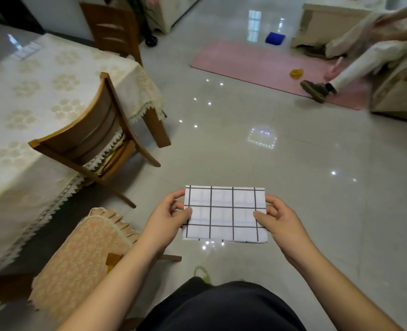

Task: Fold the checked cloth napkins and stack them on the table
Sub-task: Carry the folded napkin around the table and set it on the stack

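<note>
Glossy tile floor (245,144), pink mat (257,62)

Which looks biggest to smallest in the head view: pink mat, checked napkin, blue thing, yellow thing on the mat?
1. Pink mat
2. Checked napkin, though it is nearest the camera, which enlarges it
3. Blue thing
4. Yellow thing, smallest

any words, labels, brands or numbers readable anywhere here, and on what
None can be read.
napkin, held in left hand and right hand: only a black grid, no text.
tablecloth: flower pattern only.
blue thing on the floor: too small and blurred to tell.
</note>
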Tool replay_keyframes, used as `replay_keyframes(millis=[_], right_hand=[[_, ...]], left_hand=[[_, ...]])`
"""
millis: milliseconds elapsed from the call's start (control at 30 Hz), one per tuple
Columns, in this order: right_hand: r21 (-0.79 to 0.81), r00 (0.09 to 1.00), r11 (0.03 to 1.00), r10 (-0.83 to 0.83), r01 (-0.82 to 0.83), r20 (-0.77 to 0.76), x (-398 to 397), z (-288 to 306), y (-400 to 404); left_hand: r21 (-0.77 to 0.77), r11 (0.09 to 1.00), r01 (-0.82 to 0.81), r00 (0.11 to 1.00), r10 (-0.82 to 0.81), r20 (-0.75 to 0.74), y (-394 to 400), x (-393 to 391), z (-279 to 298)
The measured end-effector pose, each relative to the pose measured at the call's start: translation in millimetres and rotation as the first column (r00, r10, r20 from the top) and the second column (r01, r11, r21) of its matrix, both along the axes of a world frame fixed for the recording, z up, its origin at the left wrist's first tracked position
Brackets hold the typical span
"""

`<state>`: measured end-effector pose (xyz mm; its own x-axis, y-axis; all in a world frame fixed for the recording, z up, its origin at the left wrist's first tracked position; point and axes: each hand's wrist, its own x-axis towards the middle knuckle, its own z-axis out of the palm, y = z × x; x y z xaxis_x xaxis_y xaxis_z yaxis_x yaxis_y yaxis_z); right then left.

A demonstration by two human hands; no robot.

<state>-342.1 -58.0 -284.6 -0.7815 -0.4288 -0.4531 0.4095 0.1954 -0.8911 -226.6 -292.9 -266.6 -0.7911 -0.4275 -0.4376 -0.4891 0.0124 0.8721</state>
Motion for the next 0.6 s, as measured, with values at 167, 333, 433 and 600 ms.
replay_keyframes(millis=[167, 333, 433, 600], right_hand=[[0.013, 0.995, 0.995, 0.101, -0.101, 0.003, -37, -7, -48], [0.05, 0.979, 0.978, 0.202, -0.201, -0.017, -81, -11, -106], [0.067, 0.973, 0.971, 0.23, -0.228, -0.027, -112, -7, -139], [0.086, 0.962, 0.962, 0.264, -0.258, -0.063, -157, 6, -191]], left_hand=[[0.013, 0.99, -0.144, 0.99, 0.144, 0.0, -33, -17, -5], [0.061, 0.968, -0.244, 0.969, 0.245, -0.017, -78, -45, -16], [0.107, 0.955, -0.277, 0.96, 0.279, -0.009, -108, -67, -21], [0.149, 0.948, -0.281, 0.958, 0.286, -0.015, -153, -106, -13]])
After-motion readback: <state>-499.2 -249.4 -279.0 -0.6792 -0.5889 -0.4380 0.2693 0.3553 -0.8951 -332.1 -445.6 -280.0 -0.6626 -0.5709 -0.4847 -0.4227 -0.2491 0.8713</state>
